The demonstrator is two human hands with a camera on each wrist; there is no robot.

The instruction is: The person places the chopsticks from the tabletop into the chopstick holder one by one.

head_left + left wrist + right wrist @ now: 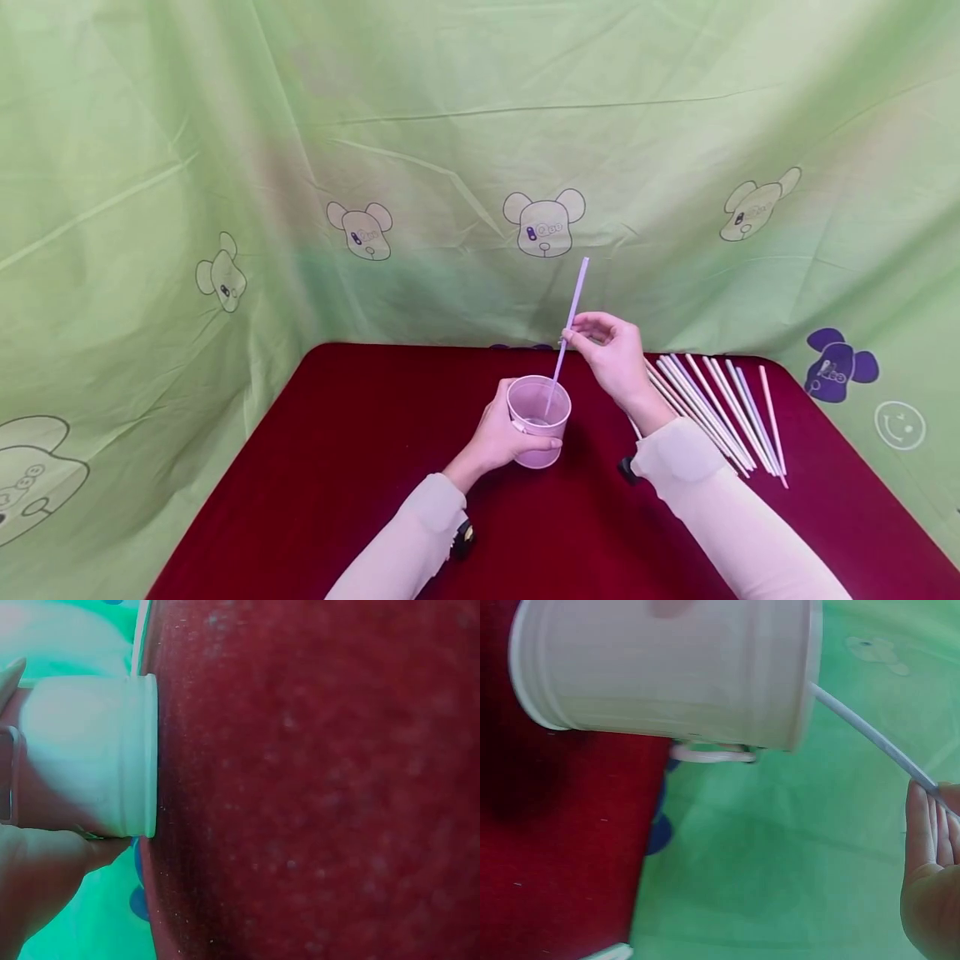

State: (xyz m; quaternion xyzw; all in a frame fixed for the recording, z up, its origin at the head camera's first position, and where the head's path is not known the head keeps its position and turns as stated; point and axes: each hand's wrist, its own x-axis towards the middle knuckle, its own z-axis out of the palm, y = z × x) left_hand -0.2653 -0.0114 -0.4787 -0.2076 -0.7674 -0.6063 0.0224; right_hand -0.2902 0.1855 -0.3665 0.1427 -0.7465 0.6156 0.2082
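A pink cup with a small side handle stands over the middle of the table, its mouth up. My left hand grips it from the left, the thumb across its front and the other fingers hidden behind. Between thumb and fingertips, my right hand pinches a pale purple straw near its middle. The straw slants, its lower end inside the cup and its top above my fingers. From the right wrist, the cup wall appears large, with the straw coming out past its rim.
Several pale straws lie fanned out on the dark red tablecloth, right of my right forearm. Behind the table hangs a green curtain printed with bear heads. A black wrist strap shows at the left sleeve.
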